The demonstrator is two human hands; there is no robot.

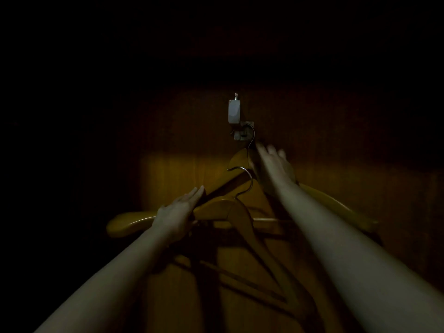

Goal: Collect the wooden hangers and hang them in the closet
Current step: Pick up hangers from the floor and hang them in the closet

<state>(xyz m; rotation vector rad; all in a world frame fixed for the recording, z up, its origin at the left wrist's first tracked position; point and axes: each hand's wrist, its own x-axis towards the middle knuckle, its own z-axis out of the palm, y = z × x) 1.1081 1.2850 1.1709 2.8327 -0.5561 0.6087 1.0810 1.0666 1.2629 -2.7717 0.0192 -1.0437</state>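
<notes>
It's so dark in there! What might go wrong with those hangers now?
Judging from this dim view:
1. The left hand lies with straight fingers on the front hanger, not curled round it, so the hanger might slip and fall.
2. The right hand, blurred, is close by the hung hanger; a bump might knock it off the small wall hook.
3. In such darkness, the next hanger may miss that hook.

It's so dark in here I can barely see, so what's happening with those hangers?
A person is working in a dim closet. One wooden hanger already has its metal hook over the wall hook, with the blurred right hand at its neck. The left hand lies, fingers straight, on a second hanger lower down.
</notes>
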